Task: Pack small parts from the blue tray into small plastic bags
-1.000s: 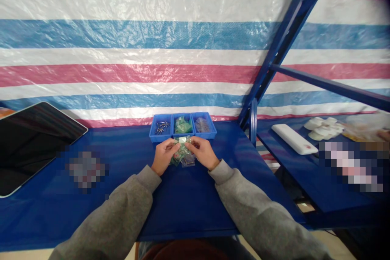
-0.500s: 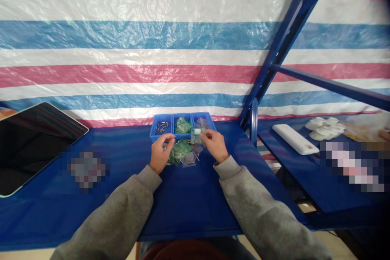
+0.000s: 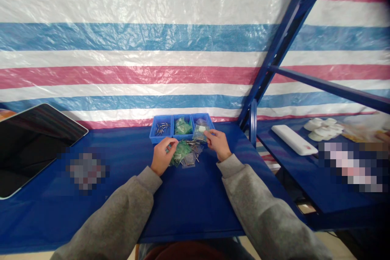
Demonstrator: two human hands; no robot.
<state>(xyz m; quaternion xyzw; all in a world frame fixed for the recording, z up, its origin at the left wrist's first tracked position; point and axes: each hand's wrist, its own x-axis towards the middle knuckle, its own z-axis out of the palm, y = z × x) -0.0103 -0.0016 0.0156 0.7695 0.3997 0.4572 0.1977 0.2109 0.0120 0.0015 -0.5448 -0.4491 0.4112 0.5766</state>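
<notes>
A small clear plastic bag (image 3: pixel 199 133) with a white patch hangs from the thumb and fingertips of my right hand (image 3: pixel 217 144), over the front of the right compartment of a blue three-part tray (image 3: pixel 157 140). My left hand (image 3: pixel 163 156) hovers at the left edge of a pile, thumb and index fingertips drawn together; whatever lies between them is too small to make out. In that pile are green plastic bags (image 3: pixel 182 150), clear bags (image 3: pixel 189 160) and loose metal screws or pins (image 3: pixel 195 143). The left compartment holds similar metal pieces (image 3: pixel 162 127), the middle one green bags (image 3: pixel 183 125).
A dark-screened tablet or monitor (image 3: pixel 36 146) lies at the left of the blue table (image 3: pixel 189 203). Blue metal posts (image 3: pixel 263 79) rise at the right. Beyond them, a second table carries a white oblong device (image 3: pixel 294 140) and white rounded pieces (image 3: pixel 323 128). A striped sheet hangs behind.
My right hand has shifted slightly right and down with the clear bag, which sits lower against the right compartment. My left hand has moved a little right and down towards the pile, its fingertips closer together.
</notes>
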